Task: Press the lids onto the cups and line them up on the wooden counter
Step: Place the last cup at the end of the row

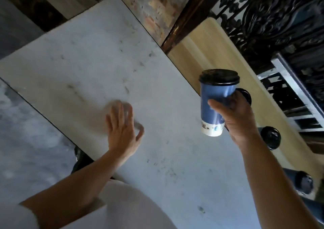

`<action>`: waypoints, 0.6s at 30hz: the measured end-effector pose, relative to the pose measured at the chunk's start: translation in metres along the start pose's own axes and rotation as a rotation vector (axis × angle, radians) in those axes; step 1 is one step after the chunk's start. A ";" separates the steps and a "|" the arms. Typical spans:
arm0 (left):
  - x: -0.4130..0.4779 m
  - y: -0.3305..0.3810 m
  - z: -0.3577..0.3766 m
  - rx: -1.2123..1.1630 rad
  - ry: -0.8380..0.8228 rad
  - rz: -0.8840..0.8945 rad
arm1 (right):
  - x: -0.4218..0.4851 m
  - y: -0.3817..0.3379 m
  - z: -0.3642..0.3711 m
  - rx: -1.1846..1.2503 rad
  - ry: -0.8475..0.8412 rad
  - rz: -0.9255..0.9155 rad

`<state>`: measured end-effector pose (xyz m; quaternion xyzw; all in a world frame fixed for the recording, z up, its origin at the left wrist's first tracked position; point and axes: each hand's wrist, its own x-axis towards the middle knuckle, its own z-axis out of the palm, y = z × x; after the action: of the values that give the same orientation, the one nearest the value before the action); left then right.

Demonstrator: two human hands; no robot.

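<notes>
My right hand (235, 118) grips a blue paper cup (215, 102) with a black lid (219, 77) pressed on it, held in the air above the seam between the white table and the wooden counter (206, 53). Three other lidded cups stand in a line on the counter behind and beside that hand: one (245, 95) mostly hidden by it, one (270, 137), one (303, 185). My left hand (122, 129) hovers over the white marble table (87, 62), fingers spread, blurred, holding nothing.
A black ornate iron railing (271, 18) runs along the far side of the counter. A brick wall (154, 10) rises past the table's corner. Grey floor (26, 132) shows at the left. A white-clothed knee (131, 207) is at the bottom.
</notes>
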<state>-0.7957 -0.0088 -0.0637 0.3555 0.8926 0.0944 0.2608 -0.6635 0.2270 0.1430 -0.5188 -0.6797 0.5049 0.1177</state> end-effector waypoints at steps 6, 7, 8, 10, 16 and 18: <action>0.003 0.013 0.015 0.020 0.078 -0.098 | 0.006 -0.084 -0.037 -0.852 -0.222 -0.157; 0.004 0.014 0.016 0.026 0.087 -0.105 | 0.012 -0.097 -0.039 -0.963 -0.246 -0.181; 0.004 0.013 0.016 0.028 0.097 -0.115 | 0.018 -0.107 -0.038 -1.069 -0.276 -0.200; 0.003 0.014 0.017 0.029 0.110 -0.126 | 0.033 -0.117 -0.033 -1.292 -0.343 -0.221; 0.003 0.014 0.019 -0.008 0.211 -0.127 | 0.057 -0.111 -0.002 -1.950 -0.381 -0.272; 0.005 0.015 0.020 -0.022 0.246 -0.126 | 0.061 -0.105 0.009 -1.982 -0.363 -0.268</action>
<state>-0.7794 0.0053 -0.0771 0.2816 0.9373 0.1304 0.1588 -0.7578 0.2778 0.2020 -0.2177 -0.8526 -0.2319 -0.4146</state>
